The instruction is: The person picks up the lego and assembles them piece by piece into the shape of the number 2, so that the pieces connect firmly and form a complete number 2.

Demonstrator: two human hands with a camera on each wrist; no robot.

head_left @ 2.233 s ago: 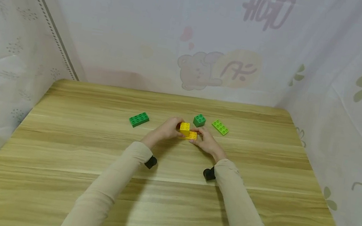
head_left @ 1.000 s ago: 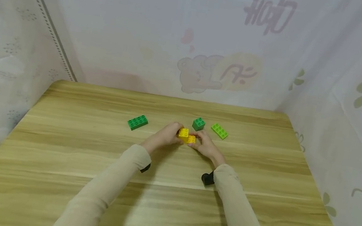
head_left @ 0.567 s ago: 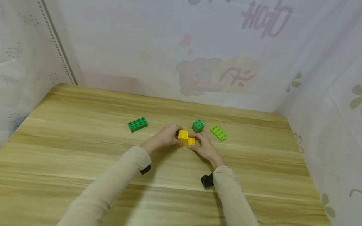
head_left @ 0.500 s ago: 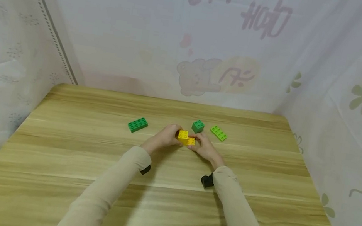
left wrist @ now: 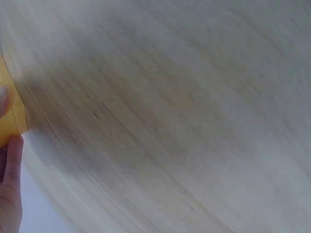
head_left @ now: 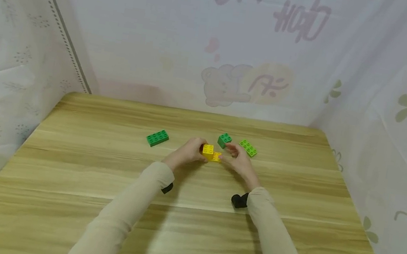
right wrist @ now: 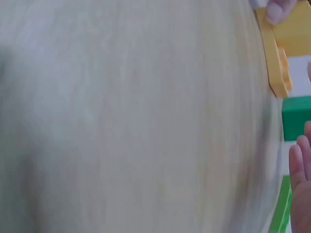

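My left hand (head_left: 188, 152) grips a square yellow building brick (head_left: 208, 150) that stands on the left end of a flat yellow brick (head_left: 216, 157). In the left wrist view only part of the yellow bricks (left wrist: 12, 109) shows at the left edge. My right hand (head_left: 240, 162) hovers just right of the flat brick, fingers loosely bent and apart, holding nothing. Beyond its fingertips sits a square green brick (head_left: 224, 140). The right wrist view shows the right hand (right wrist: 302, 194) near that green brick (right wrist: 295, 119), with the flat yellow brick (right wrist: 273, 58) above.
A long green brick (head_left: 157, 138) lies on the wooden table (head_left: 187, 238) to the left. A lime green flat brick (head_left: 248, 148) lies beyond the right hand. Printed cloth (head_left: 155, 27) surrounds the table's back and sides.
My right hand has let go of the flat yellow brick's right end and shifted slightly right, its fingers spreading. The left hand keeps its grip on the yellow brick.
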